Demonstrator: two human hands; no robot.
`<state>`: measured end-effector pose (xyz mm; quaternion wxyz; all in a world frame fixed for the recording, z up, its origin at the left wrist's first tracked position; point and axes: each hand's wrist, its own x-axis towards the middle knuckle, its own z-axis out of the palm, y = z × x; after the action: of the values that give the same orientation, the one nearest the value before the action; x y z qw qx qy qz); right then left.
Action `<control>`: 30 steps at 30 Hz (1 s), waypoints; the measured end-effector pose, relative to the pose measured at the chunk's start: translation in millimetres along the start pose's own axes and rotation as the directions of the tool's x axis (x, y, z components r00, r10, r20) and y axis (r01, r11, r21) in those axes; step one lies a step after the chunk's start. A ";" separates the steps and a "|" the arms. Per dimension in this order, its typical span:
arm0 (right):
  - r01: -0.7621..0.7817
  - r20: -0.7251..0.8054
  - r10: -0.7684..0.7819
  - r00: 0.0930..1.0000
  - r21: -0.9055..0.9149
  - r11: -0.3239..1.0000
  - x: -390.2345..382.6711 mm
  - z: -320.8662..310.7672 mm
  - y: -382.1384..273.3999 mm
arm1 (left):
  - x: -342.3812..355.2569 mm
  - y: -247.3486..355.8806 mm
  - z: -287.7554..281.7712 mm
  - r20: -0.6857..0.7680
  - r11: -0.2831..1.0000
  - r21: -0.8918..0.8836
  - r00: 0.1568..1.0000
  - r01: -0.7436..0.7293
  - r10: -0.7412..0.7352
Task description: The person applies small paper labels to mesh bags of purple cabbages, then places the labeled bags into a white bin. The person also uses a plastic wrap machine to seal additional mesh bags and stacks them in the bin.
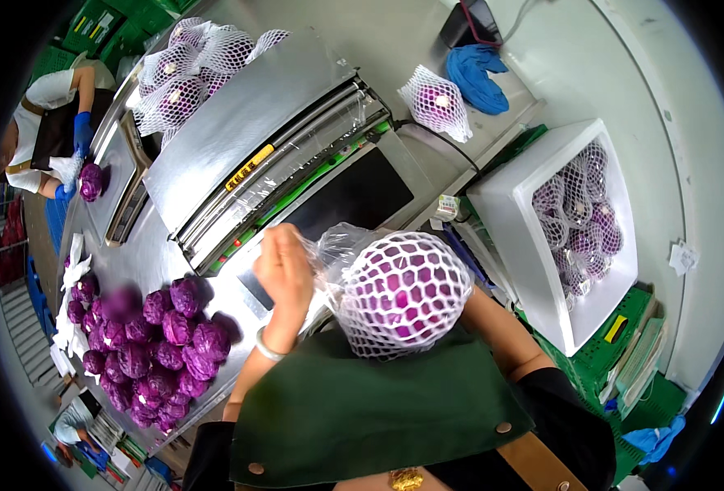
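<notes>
My left hand, closed on clear film, should draw it evenly round the netted cabbage; my right hand, hidden, I cannot tell.

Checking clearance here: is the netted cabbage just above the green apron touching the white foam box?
Apart. The head view shows a plain gap between the netted cabbage and the white foam box; their outlines don't meet.
</notes>
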<state>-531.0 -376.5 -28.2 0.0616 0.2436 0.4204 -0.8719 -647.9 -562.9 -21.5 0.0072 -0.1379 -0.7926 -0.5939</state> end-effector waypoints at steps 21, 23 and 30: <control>0.530 0.194 -0.954 0.226 -0.846 -0.047 -143.5 -140.9 -129.0 | -73.3 136.7 241.6 0.956 0.510 0.088 0.071 0.856 -0.284; 0.622 0.119 -0.657 0.745 -0.480 0.619 -167.1 -191.4 -114.5 | -81.1 157.1 256.8 0.971 0.486 0.176 -0.068 0.856 -0.231; 0.452 -0.065 -0.474 0.878 -0.215 0.866 -260.4 -265.1 -110.7 | -125.9 210.3 360.7 0.948 0.353 0.158 -0.042 0.922 -0.314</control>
<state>-239.2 -128.8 33.7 -0.1508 0.1785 0.5522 -0.8003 -424.0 -195.1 47.8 -0.7462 -0.0143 -0.4001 -0.5319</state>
